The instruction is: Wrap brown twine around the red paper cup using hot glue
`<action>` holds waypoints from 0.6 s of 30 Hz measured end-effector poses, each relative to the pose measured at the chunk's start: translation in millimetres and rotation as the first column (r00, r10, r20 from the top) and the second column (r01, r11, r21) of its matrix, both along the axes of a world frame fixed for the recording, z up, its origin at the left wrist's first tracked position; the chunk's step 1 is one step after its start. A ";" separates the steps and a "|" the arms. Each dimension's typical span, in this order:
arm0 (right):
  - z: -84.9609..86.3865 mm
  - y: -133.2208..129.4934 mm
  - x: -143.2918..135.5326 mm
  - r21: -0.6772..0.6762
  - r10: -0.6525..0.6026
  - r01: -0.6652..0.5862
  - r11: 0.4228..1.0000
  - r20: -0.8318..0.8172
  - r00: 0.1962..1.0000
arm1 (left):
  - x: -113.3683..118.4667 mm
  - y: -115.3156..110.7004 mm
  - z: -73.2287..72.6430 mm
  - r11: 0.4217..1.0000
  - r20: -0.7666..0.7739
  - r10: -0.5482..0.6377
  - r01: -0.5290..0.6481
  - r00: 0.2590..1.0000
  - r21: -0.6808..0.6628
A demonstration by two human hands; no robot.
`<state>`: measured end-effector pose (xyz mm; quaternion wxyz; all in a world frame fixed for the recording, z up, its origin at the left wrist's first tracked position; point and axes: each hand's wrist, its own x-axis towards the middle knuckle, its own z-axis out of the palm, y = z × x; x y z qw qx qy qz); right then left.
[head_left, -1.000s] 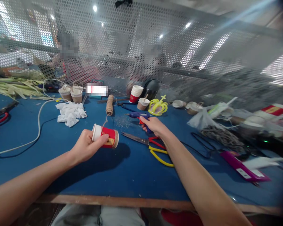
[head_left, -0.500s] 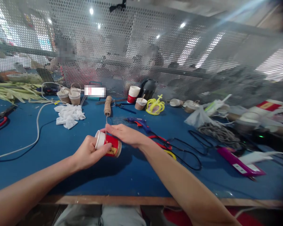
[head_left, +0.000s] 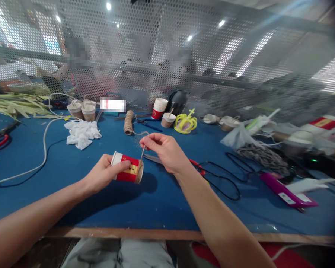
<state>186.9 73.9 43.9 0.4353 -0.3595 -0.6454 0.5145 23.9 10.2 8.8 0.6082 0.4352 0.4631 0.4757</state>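
Note:
My left hand (head_left: pixel 102 173) is closed around a red and white paper cup (head_left: pixel 124 175), which lies on its side in the air with its white rim to the left. Brown twine is wound around the cup's base end. My right hand (head_left: pixel 163 150) pinches the twine (head_left: pixel 142 153), pulled up from the base. From my fingers the slack strand curves back to a twine spool (head_left: pixel 128 123) on the table. Scissors (head_left: pixel 153 159) lie partly hidden beneath my right hand.
Behind stand stacked paper cups (head_left: pixel 159 108), a twine-wrapped cup (head_left: pixel 168 120) and a yellow crown-shaped frame (head_left: pixel 185 123). White crumpled cloth (head_left: pixel 83 133) lies left. At right are a black cable (head_left: pixel 226 195), a purple power strip (head_left: pixel 287 190) and grey cord (head_left: pixel 264 158). A perforated metal screen (head_left: pixel 134 56) rises behind.
My right hand has moved right and up, off the cup, drawing the twine toward the base end. The left hand still holds the cup, now turned slightly. The glue gun is now hidden.

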 end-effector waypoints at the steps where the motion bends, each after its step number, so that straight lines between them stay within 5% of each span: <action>1: -1.2 0.2 -0.3 0.007 -0.005 0.005 1.000 0.010 1.000 | 0.3 -0.2 0.1 1.000 -0.001 -0.003 0.003 1.000 0.002; 18: -15.3 2.6 -1.4 -0.039 0.027 -0.023 0.999 0.103 0.994 | -5.7 -7.8 -3.2 0.983 -0.075 -0.048 0.061 0.996 0.174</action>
